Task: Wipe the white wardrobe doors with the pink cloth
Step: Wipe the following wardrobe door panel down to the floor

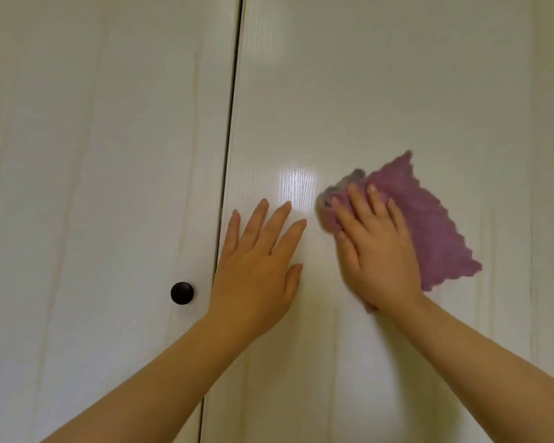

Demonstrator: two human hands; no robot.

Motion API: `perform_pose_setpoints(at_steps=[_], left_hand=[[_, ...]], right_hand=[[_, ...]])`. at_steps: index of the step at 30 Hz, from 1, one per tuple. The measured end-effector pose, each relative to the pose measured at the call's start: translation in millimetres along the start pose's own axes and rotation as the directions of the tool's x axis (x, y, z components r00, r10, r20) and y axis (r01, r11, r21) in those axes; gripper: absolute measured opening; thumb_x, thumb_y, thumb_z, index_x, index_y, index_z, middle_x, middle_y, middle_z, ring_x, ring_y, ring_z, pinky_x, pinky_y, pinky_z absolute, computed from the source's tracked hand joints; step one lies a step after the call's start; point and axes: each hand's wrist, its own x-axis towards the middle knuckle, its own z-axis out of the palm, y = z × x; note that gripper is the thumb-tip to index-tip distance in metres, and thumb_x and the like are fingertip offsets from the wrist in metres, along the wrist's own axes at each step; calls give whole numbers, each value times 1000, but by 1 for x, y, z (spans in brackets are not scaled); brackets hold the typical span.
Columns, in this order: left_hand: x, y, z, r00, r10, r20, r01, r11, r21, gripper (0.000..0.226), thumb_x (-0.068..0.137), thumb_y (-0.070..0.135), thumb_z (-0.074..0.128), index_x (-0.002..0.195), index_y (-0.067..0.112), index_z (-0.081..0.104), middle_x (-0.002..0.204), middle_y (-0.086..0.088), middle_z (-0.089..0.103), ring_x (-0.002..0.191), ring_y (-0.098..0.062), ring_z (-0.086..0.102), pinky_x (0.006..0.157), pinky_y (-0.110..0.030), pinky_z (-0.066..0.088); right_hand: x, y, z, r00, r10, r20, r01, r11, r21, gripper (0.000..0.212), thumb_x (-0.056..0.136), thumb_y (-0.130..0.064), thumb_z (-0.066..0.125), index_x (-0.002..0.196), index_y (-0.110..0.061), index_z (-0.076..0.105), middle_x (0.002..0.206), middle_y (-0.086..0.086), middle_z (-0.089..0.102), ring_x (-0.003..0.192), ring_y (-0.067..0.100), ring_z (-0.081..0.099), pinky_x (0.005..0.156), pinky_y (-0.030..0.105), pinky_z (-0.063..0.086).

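Plainly, with only the straight fingers of the right hand (375,251) pressing the fluffy pink scallop-edged cloth (429,225) against the glossy white right-hand wardrobe door (397,75), at three o'clock from the flat, spread-fingered left hand (256,263), the ungripped cloth could slip down.

Both bare forearms came up from the bottom of the view, the left forearm (147,382) from the lower left corner and the right forearm (493,369) from the lower right. The left hand (256,260) lay flat, palm away, fingers straight and spread, thumb out to the right. The right hand (376,251), near it but apart, was flat too, its straight fingers pressing the pink cloth (432,225).
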Motion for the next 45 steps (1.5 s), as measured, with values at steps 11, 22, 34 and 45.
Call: perform_pose_setpoints(at_steps=[11,22,34,45], left_hand=[[14,27,27,1000,-5,3,4,994,110,50,101,36,16,138,14,42,142,-15,46,135,-32,30,112,-50,8],[45,38,32,993,-7,-121,23,991,132,48,95,31,31,134,14,53,139,-16,49,131,-38,42,110,-58,19],[44,29,31,995,41,-87,-33,995,90,50,93,35,32,134,16,53,140,-13,49,131,-36,42,110,-54,13],[56,53,35,980,94,-175,-78,992,95,54,94,33,33,142,11,42,148,-9,40,137,-33,33,110,-57,6]], right_hand=[[-1,16,2,996,61,-59,-61,998,-2,45,95,-29,32,133,-15,50,140,11,46,134,28,33,112,34,11],[22,41,-9,982,179,-65,-179,984,-3,50,94,-33,27,137,-14,46,145,11,39,136,31,30,111,32,9],[2,32,-10,952,305,-24,-305,951,-42,54,93,-34,23,142,-15,36,148,9,32,139,28,24,112,33,9],[2,70,-20,925,381,6,-380,924,-36,60,91,-39,13,145,-20,29,152,3,25,143,21,13,114,30,6]])
